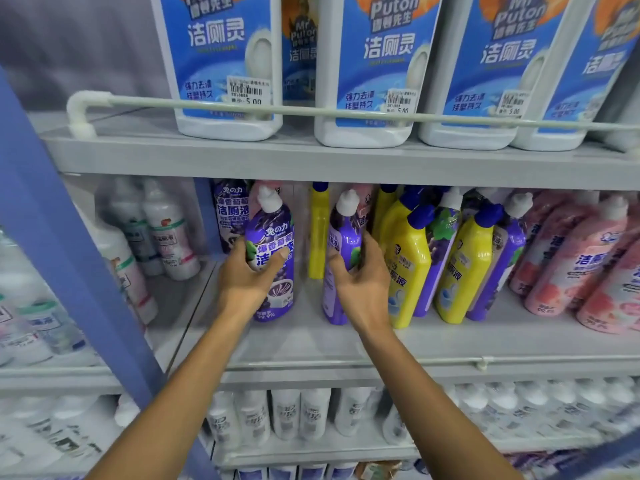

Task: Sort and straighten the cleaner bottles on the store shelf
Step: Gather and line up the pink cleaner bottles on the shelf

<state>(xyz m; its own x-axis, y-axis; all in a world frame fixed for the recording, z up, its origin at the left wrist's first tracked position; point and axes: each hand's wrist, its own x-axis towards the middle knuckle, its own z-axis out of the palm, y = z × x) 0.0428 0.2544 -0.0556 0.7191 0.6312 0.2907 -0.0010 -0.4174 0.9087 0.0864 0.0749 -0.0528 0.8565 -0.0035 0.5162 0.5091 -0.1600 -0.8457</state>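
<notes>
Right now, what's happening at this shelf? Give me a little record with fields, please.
Place: middle tier of a grey store shelf
Left hand: holds a purple plastic bottle with a white cap
Right hand: holds a second purple white-capped bottle
Right of them: yellow plastic bottles with blue caps mixed with more purple ones, then pink bottles
Tier above: large white jugs with blue labels

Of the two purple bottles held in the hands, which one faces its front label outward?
The purple bottle in the left hand: its large label faces out. The other bottle in the right hand is turned sideways.
</notes>
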